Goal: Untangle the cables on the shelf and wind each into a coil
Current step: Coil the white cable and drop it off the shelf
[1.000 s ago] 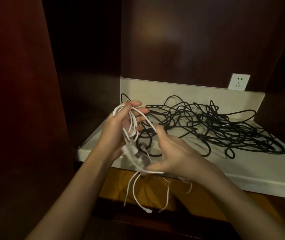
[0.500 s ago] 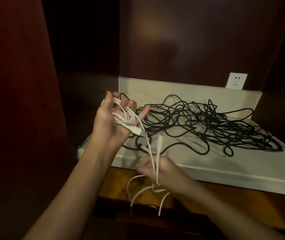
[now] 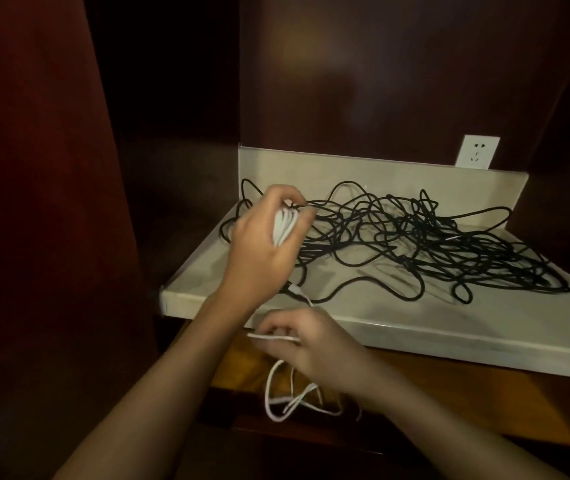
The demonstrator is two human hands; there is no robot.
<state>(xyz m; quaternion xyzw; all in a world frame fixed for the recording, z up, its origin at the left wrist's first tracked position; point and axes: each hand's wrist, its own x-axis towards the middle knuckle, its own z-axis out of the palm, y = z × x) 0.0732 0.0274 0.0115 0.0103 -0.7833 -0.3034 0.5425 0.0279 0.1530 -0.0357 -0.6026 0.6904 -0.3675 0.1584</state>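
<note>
My left hand (image 3: 262, 247) is raised over the left end of the white shelf (image 3: 415, 320), back of the hand towards me, and grips several wound loops of the white cable (image 3: 285, 225). From there the white cable runs down past a connector to my right hand (image 3: 304, 344), which pinches a stretch of it just below the shelf's front edge. Loose white loops hang under that hand. A big tangle of black cable (image 3: 415, 244) lies spread over the shelf, right of my left hand.
A white wall socket (image 3: 477, 156) sits on the dark back panel above the shelf's rear lip. Dark wooden walls close in on the left and behind. An orange-brown wooden surface (image 3: 449, 393) lies under the shelf.
My left hand turned over, palm away from me, and closed round the white loops. My right hand stayed low under the shelf edge, holding the cable's free length.
</note>
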